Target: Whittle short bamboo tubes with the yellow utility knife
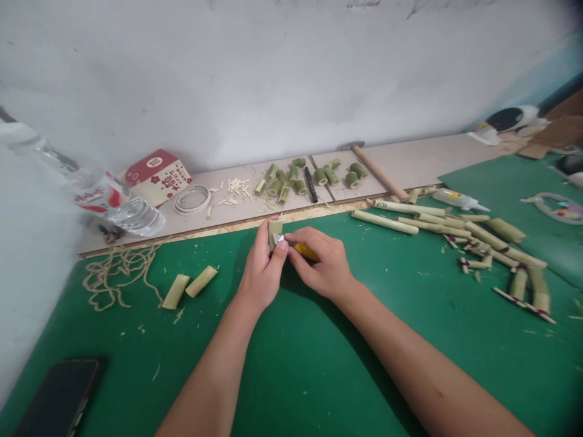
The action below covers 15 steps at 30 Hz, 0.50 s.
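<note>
My left hand [260,273] is closed around a short green bamboo piece [275,227], holding it upright over the green tabletop. In my right hand [325,264] is a yellow-handled utility knife [306,250]. Its silver blade end lies against the near face of the bamboo piece, and my left thumb rests beside the blade. The fingers of both hands almost meet there, and my right hand hides part of the knife handle. Left of my hands, a split bamboo strip [175,292] and another split strip [201,281] lie on the green surface.
A plastic bottle [109,194], tangled twine [116,273] and a phone [61,397] are on the left. Along the back ledge are a tape roll [192,199], cut bamboo sections [282,182], a black marker [311,185] and a hammer [380,172]. Bamboo sticks [385,222] lie right.
</note>
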Each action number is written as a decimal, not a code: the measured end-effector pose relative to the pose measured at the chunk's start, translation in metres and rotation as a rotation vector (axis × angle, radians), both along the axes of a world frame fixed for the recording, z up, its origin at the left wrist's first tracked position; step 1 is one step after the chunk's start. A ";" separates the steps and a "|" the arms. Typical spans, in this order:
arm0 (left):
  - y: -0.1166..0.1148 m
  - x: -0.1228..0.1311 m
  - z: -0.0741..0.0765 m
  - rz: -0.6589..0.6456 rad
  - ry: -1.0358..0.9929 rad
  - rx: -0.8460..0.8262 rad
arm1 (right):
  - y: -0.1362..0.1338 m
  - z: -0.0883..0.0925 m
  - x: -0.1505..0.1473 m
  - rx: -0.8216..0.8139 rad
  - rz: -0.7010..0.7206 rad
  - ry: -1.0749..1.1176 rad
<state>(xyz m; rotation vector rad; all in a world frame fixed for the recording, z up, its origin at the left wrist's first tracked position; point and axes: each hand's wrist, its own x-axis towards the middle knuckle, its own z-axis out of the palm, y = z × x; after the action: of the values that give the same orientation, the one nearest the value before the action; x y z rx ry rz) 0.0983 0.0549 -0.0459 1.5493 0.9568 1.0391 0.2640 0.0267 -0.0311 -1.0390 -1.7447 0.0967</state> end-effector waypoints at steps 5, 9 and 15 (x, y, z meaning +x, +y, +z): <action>0.000 0.001 0.002 0.003 0.020 -0.004 | 0.001 0.002 0.001 0.009 -0.020 0.007; -0.002 0.000 0.004 0.031 0.024 0.001 | 0.001 0.001 0.001 -0.007 0.005 0.019; -0.003 0.000 0.003 0.029 0.009 -0.005 | 0.001 0.001 0.002 -0.029 0.048 0.048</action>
<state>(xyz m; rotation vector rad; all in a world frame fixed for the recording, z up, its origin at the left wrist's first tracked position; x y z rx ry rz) 0.0980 0.0521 -0.0428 1.5413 0.9898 1.0500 0.2658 0.0281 -0.0306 -1.0078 -1.7293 0.1768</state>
